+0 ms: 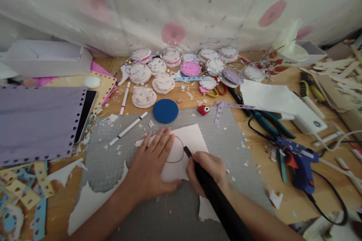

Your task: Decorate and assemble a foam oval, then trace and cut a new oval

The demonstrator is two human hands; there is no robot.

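Observation:
My left hand [154, 163] lies flat with its fingers spread, pressing on a white sheet [195, 135] on the grey cutting mat [237, 173]. A brownish circle is marked on the sheet, its left part hidden under my fingers. My right hand [210, 169] grips a thick black pen-like tool [212, 188], whose tip is at the circle's right edge. Beyond the sheet lie a blue disc [165, 111], a white marker [128, 128] and a small red object with a white spot [203, 110]. Torn white scraps [97, 199] rest beside my left forearm.
Several stacks of decorated paper rounds [144, 97] line the back of the wooden table. At right are a blue glue gun [301, 162] with its cord, teal-handled pliers [271, 122] and wooden sticks. Purple sheets [36, 120], a white box [46, 58] and punched paper strips [25, 192] occupy the left.

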